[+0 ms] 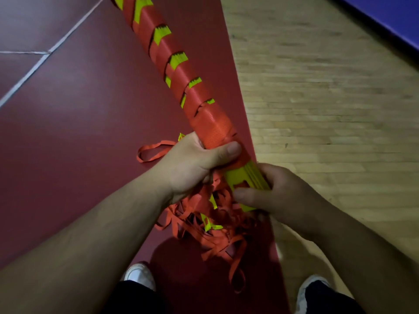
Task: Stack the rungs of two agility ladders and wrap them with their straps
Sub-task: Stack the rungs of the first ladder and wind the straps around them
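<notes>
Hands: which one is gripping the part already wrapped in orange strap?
The left hand, its thumb across the orange strap; the right hand holds the bare yellow rungs nearer the person.

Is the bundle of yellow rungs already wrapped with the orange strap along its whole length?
No, the near end of the rungs at the right hand is bare, and loose strap hangs below.

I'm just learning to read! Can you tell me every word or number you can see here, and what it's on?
None: no word, number or brand can be read in this view.
The orange strap and the yellow rungs that it wraps are plain.
The white shoe shows no logo.
The white floor lines are only stripes, not letters.
</notes>
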The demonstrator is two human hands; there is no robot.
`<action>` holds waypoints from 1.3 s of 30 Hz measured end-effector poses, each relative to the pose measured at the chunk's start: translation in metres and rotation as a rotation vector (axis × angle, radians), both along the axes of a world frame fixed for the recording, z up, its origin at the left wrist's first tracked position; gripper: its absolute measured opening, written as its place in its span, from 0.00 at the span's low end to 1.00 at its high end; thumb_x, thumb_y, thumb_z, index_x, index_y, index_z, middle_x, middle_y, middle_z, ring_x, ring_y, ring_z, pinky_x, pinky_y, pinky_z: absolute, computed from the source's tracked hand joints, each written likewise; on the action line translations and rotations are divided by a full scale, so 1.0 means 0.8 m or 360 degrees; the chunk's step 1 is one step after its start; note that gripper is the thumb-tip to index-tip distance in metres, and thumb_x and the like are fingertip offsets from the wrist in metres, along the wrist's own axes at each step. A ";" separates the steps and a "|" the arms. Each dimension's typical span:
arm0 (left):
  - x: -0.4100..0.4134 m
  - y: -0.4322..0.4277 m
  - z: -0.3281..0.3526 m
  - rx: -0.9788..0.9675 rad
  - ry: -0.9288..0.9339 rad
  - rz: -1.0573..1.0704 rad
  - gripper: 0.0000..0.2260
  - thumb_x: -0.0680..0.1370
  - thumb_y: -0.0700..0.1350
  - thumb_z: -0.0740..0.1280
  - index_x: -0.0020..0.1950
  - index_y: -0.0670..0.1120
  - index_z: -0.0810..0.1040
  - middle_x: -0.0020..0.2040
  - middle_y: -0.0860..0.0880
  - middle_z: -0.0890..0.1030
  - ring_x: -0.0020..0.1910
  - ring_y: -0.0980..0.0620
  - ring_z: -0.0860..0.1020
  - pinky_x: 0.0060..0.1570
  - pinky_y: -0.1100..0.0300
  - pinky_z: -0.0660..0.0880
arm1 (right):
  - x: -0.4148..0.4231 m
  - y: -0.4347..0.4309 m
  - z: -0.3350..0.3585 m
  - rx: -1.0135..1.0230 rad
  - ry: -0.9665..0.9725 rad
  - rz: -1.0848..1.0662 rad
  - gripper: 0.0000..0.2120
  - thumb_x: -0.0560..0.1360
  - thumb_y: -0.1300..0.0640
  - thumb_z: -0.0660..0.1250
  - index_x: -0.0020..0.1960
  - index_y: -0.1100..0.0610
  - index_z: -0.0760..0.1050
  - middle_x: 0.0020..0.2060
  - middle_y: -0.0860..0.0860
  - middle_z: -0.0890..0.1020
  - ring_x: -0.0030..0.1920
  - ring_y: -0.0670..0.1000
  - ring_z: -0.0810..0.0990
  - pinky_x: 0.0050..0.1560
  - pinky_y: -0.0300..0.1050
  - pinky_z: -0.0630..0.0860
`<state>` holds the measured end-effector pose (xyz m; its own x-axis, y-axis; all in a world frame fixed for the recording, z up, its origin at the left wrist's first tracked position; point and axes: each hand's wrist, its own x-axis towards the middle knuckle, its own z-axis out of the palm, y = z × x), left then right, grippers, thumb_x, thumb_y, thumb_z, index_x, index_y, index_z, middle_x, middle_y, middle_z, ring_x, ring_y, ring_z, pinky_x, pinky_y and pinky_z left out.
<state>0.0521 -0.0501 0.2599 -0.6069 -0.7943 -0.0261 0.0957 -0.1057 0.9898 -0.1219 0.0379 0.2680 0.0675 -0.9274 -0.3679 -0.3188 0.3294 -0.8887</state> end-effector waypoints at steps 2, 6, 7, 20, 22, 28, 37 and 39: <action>-0.002 0.000 -0.005 0.0065 0.0040 0.0056 0.08 0.72 0.46 0.74 0.45 0.44 0.79 0.33 0.50 0.83 0.32 0.54 0.81 0.31 0.65 0.75 | 0.007 0.000 -0.005 -0.0174 0.0507 -0.0055 0.16 0.65 0.37 0.76 0.46 0.45 0.80 0.34 0.45 0.85 0.31 0.43 0.83 0.33 0.42 0.76; -0.006 0.001 -0.012 0.0037 -0.0017 0.0083 0.08 0.73 0.48 0.73 0.46 0.46 0.78 0.31 0.53 0.80 0.26 0.57 0.76 0.26 0.66 0.71 | 0.017 0.003 -0.010 -0.0140 0.0102 -0.0014 0.13 0.67 0.41 0.73 0.42 0.50 0.81 0.29 0.50 0.82 0.25 0.48 0.79 0.27 0.44 0.71; -0.003 -0.002 -0.015 0.0036 -0.0002 0.0067 0.06 0.74 0.49 0.71 0.44 0.48 0.77 0.28 0.53 0.76 0.23 0.58 0.71 0.22 0.66 0.67 | 0.017 0.004 -0.010 -0.0115 -0.0152 -0.0048 0.10 0.69 0.43 0.73 0.42 0.48 0.82 0.30 0.51 0.81 0.25 0.49 0.77 0.26 0.42 0.70; 0.002 -0.005 -0.021 0.0552 0.0481 -0.0411 0.27 0.64 0.53 0.80 0.59 0.44 0.81 0.48 0.46 0.82 0.20 0.63 0.67 0.24 0.68 0.57 | 0.007 0.021 -0.025 0.0446 -0.1585 0.0294 0.24 0.66 0.43 0.79 0.53 0.59 0.80 0.35 0.53 0.80 0.22 0.43 0.72 0.23 0.34 0.69; -0.002 -0.004 -0.022 0.0535 0.0373 -0.0250 0.24 0.63 0.53 0.81 0.52 0.43 0.80 0.36 0.49 0.80 0.19 0.63 0.66 0.23 0.67 0.57 | -0.002 0.013 -0.014 0.0461 -0.1339 0.0139 0.23 0.61 0.42 0.81 0.47 0.57 0.84 0.32 0.55 0.81 0.21 0.46 0.74 0.22 0.36 0.70; -0.005 -0.006 -0.031 0.0531 0.0029 0.0227 0.14 0.70 0.53 0.71 0.28 0.47 0.80 0.20 0.53 0.65 0.19 0.59 0.63 0.21 0.68 0.65 | -0.020 0.003 0.004 -0.0235 0.0327 -0.0152 0.37 0.58 0.31 0.76 0.65 0.35 0.71 0.48 0.40 0.84 0.45 0.38 0.83 0.39 0.33 0.76; -0.015 0.001 -0.033 0.0527 0.0019 0.0276 0.19 0.68 0.58 0.71 0.42 0.43 0.75 0.26 0.51 0.70 0.20 0.59 0.64 0.22 0.66 0.66 | -0.002 0.012 -0.027 -0.1102 0.0903 -0.0353 0.27 0.73 0.35 0.70 0.61 0.54 0.81 0.45 0.46 0.86 0.44 0.46 0.84 0.44 0.45 0.81; -0.017 0.002 -0.033 0.0581 0.0075 0.0235 0.23 0.67 0.59 0.71 0.49 0.42 0.73 0.33 0.48 0.72 0.20 0.60 0.64 0.21 0.67 0.65 | 0.007 0.015 -0.028 -0.1089 0.0683 -0.0557 0.19 0.72 0.35 0.68 0.53 0.46 0.81 0.34 0.40 0.82 0.36 0.40 0.82 0.37 0.31 0.75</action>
